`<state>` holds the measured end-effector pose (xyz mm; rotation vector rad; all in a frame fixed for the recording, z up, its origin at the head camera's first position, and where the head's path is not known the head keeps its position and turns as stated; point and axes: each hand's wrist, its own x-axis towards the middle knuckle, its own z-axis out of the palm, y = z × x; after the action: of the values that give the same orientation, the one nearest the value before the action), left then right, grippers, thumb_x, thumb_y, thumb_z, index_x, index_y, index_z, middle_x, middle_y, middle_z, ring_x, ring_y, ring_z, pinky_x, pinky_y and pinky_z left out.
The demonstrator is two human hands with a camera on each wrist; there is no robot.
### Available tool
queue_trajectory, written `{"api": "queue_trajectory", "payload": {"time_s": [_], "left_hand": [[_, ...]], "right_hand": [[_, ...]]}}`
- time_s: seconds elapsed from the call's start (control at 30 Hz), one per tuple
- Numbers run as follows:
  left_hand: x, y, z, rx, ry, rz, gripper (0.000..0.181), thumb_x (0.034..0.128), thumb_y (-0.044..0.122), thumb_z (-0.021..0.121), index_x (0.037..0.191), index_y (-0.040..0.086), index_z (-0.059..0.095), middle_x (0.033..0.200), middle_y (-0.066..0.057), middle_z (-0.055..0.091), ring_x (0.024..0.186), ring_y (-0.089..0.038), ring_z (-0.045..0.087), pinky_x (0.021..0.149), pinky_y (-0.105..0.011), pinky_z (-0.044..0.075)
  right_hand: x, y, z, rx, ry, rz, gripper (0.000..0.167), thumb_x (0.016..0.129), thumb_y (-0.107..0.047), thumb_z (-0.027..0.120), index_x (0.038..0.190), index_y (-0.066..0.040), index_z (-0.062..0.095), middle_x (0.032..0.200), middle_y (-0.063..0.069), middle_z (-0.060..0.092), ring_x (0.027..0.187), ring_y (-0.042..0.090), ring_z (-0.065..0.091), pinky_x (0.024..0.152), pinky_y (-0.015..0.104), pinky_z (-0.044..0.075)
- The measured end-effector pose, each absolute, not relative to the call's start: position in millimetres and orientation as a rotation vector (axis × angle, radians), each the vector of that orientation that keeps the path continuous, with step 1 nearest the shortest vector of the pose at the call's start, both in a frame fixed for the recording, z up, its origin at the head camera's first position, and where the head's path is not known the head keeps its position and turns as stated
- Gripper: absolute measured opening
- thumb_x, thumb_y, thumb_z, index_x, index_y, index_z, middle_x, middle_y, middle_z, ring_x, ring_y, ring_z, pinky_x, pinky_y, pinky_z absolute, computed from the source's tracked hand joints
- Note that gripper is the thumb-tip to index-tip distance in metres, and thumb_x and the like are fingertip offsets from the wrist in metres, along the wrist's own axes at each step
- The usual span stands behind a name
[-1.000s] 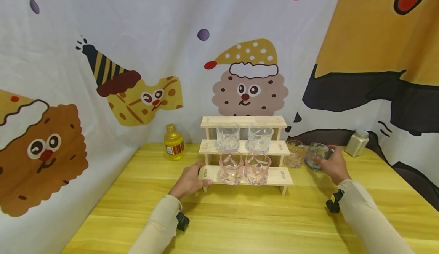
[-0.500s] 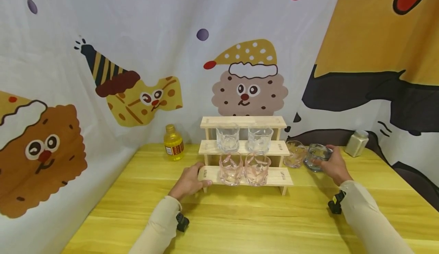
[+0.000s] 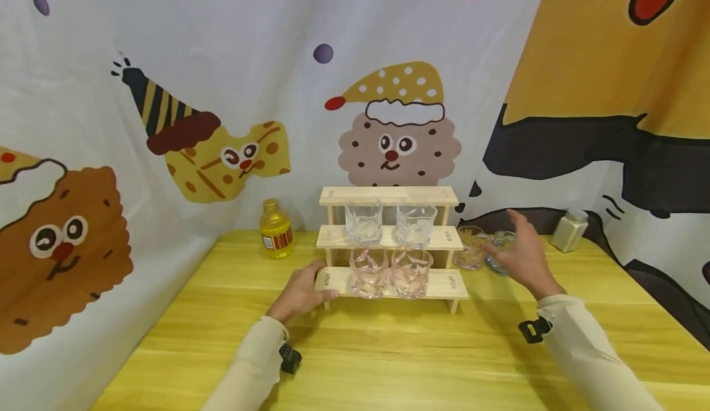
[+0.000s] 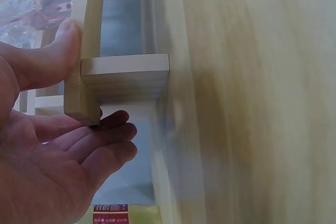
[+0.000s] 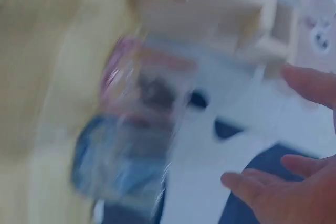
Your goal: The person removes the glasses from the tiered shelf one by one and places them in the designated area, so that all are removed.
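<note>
A three-tier wooden rack (image 3: pixel 388 196) stands in the middle of the table. My left hand (image 3: pixel 299 291) grips the left end of its lowest shelf, thumb on top and fingers beneath the board (image 4: pixel 89 93). Two pink-tinted glasses (image 3: pixel 368 272) are on that shelf, and two clear glasses (image 3: pixel 363 223) on the middle one. My right hand (image 3: pixel 524 257) is raised with fingers spread, holding nothing. Behind it, partly hidden in the head view, a blue-grey glass (image 5: pixel 121 161) stands on the table beside another pink glass (image 5: pixel 139 82). The right wrist view is blurred.
A bottle of yellow oil (image 3: pixel 275 232) stands left of the rack near the backdrop. At the back right is a small jar (image 3: pixel 570 231) with pale contents. A printed cloth (image 3: pixel 249 47) hangs behind the wooden table (image 3: pixel 377 355).
My right hand has let go of the blue-grey glass, risen and shifted slightly left, its fingers spreading. The left hand keeps its grip on the rack. The head view has shifted slightly.
</note>
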<state>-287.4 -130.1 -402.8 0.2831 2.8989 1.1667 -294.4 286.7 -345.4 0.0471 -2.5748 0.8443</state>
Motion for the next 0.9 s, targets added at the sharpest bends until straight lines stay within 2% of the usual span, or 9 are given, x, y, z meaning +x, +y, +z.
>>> {"api": "queue_trajectory", "payload": {"time_s": [0.2,0.33,0.63,0.9], "left_hand": [[-286.8,-132.4,-401.3,0.250,2.868,1.190,0.059,0.0838,0.020,0.083,0.136,0.006,0.057,0.113,-0.014,0.069,0.091,-0.021,0.061,0.081,-0.039,0.050],[-286.6,-130.9,-399.7,0.245,2.869,1.180,0.057,0.0832,0.019,0.083,0.133,0.006,0.058,0.114,-0.015,0.069,0.093,-0.022,0.060,0.082,-0.039,0.049],[-284.9,-129.6,-401.5,0.223,2.861,1.160,0.058,0.0834,0.020,0.083,0.133,0.006,0.058,0.112,-0.014,0.068,0.093,-0.022,0.060,0.083,-0.039,0.049],[-285.3,-129.9,-399.7,0.233,2.884,1.143,0.057,0.0836,0.020,0.083,0.133,0.006,0.058,0.113,-0.014,0.069,0.093,-0.022,0.059,0.083,-0.039,0.048]], "right_hand": [[-293.4,242.9,-340.4,0.332,-2.430,1.073,0.077,0.091,-0.017,0.075,0.152,0.003,0.032,0.150,0.031,0.042,0.139,0.049,0.043,0.109,0.059,0.041],[-300.6,219.6,-342.3,0.428,-2.376,1.309,0.076,0.091,-0.020,0.075,0.153,-0.004,0.033,0.147,0.026,0.046,0.138,0.044,0.046,0.111,0.054,0.042],[-318.6,186.5,-338.6,0.359,-2.472,1.451,0.091,0.086,-0.031,0.081,0.158,-0.014,0.028,0.159,0.020,0.033,0.144,0.044,0.039,0.113,0.060,0.036],[-325.3,170.8,-337.6,0.275,-2.472,1.347,0.096,0.081,-0.030,0.084,0.157,-0.013,0.029,0.157,0.020,0.036,0.130,0.044,0.044,0.104,0.059,0.041]]}}
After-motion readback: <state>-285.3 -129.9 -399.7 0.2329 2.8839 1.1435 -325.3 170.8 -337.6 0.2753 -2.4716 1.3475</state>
